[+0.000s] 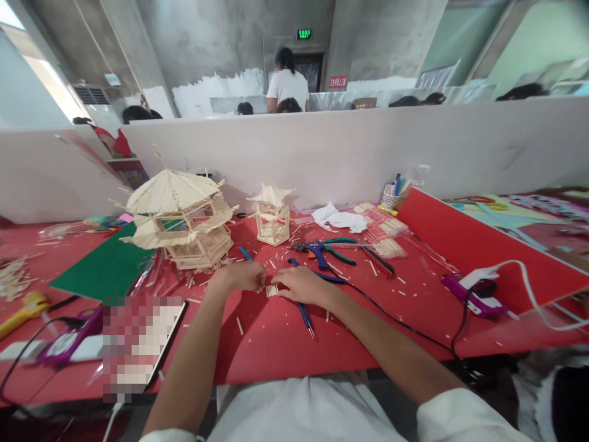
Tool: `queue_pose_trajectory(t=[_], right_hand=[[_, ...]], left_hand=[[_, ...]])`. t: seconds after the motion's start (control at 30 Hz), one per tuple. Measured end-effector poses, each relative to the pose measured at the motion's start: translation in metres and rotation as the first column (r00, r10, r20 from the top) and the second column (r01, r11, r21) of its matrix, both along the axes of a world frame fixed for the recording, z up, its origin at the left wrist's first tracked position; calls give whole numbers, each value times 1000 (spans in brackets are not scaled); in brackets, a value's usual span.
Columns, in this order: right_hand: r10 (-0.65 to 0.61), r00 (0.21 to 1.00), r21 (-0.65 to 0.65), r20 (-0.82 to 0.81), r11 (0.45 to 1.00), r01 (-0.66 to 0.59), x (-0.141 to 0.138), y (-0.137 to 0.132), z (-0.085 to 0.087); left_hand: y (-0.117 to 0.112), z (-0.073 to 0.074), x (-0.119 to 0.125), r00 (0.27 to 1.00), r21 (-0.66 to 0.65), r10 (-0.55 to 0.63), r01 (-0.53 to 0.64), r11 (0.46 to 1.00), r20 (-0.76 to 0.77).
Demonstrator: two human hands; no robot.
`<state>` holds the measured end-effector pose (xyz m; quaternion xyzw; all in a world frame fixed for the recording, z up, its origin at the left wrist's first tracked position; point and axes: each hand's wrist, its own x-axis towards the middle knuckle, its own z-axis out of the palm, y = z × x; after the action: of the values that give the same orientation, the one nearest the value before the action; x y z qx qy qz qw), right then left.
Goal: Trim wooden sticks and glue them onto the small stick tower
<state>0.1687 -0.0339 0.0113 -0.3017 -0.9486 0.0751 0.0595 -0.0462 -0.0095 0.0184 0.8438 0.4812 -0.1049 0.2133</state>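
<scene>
A short row of pale wooden sticks (272, 290) lies on the red tabletop between my hands. My right hand (304, 285) reaches in from the right, its thumb and fingertips closed at the edge of the row. On the other side, my left hand (248, 276) is curled with its fingertips pinched near the sticks; whatever it holds is too small to make out. A blue pen (306, 320) lies below my right hand. Behind my hands stand a small stick pavilion (272, 221) and, to the left, a larger stick pavilion (184, 215).
A blue glue gun (317, 252) and green-handled pliers (340, 250) lie beyond my right hand. A tablet-like screen (151, 344), a green board (99, 270) and a yellow hammer-shaped tool (27, 310) are at left. A red board (488, 245) leans at right. A white partition (350, 147) closes the back.
</scene>
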Motion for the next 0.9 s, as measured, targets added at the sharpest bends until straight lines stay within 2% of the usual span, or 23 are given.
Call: queue_pose_trajectory(t=[0.23, 0.4, 0.53, 0.9], right_hand=[[4, 1000, -8, -11, 1000, -4, 0, 0, 1], [-3, 1000, 7, -4, 1000, 3, 0, 1, -2], [-23, 1000, 13, 9, 1000, 23, 1, 2, -2], [4, 1000, 24, -2, 1000, -4, 0, 0, -1]], left_hand=[[0, -4, 0, 995, -31, -44, 47, 998, 89], [4, -10, -3, 997, -22, -15, 16, 1000, 76], [4, -9, -2, 1000, 1, 13, -13, 1000, 24], [3, -9, 3, 999, -11, -9, 9, 1000, 33]])
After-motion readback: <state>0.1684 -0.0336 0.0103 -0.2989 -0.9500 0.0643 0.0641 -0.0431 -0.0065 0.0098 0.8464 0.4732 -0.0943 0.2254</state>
